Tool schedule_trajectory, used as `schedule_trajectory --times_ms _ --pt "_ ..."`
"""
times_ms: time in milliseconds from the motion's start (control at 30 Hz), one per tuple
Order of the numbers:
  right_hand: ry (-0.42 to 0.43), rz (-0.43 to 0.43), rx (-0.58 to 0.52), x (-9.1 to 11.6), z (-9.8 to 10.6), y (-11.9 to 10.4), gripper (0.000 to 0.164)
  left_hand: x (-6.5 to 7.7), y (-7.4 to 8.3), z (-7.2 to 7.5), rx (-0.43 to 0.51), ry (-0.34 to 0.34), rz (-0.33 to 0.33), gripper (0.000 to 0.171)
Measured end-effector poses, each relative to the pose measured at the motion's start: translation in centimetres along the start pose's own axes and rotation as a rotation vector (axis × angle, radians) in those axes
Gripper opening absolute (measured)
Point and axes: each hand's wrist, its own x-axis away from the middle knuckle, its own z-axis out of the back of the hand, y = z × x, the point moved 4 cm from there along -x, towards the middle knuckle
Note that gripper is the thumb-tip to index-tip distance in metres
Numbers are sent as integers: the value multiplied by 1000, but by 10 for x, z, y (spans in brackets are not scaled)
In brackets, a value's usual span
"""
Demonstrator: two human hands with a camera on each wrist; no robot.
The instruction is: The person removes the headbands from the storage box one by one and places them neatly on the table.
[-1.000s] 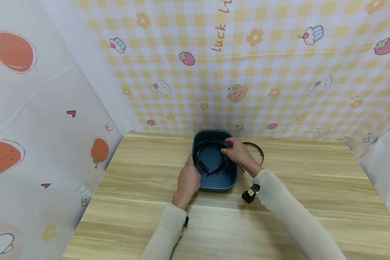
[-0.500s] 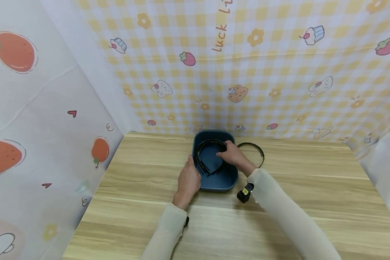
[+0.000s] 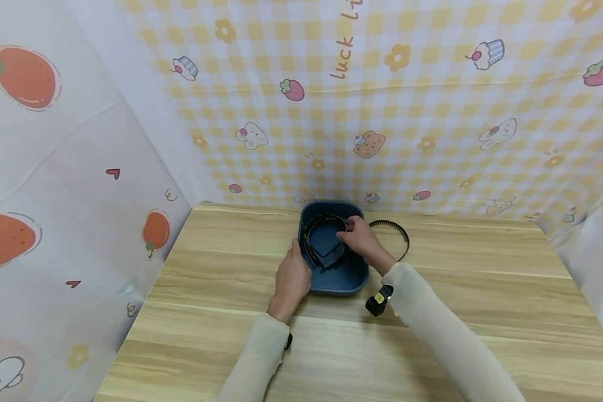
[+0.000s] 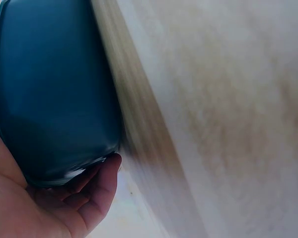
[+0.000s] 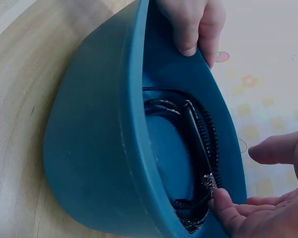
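Note:
A deep blue plastic bin (image 3: pixel 338 290) stands on the table near the patterned backdrop. Several black headbands (image 3: pixel 307 240) lie nested inside, some with teeth, some with shiny flecks (image 5: pixel 208 182). My left hand (image 3: pixel 292 272) grips the bin's left side, its fingers curled round the outer wall in the left wrist view. Over the bin's right wall reaches my right hand (image 3: pixel 362 239). Its fingertips (image 5: pixel 221 198) touch a headband in the right wrist view, while the thumb stands apart from them. Right of the bin, another toothed black headband (image 3: pixel 397 225) lies on the table, partly hidden behind the right wrist.
The wood-grain table (image 3: pixel 482 290) stretches out on both sides of the bin. A yellow checked cloth (image 3: pixel 432 111) hangs behind it, and a white printed cloth (image 3: pixel 90 223) covers the left side. Each wrist carries a small black camera (image 3: pixel 377 301).
My right hand has moved a little left, further over the bin. One headband inside has shifted, its ends now higher up within the ring of the others. My left hand stays put.

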Motion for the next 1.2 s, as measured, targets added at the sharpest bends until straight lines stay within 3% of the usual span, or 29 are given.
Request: schedule_trajectory --times_ms 267,467,600,867,1200 --pt "63 12 -27 -1 2 0 57 0 1 1 0 21 -8 54" --pt "63 33 -19 -3 2 5 44 1 1 1 4 18 -10 56" --pt "65 64 22 -4 2 7 43 1 0 0 11 9 -1 56" --pt "69 137 205 -2 0 5 48 0 0 0 10 6 6 56" --pt "130 155 211 -2 0 5 45 1 2 2 16 -3 9 55"
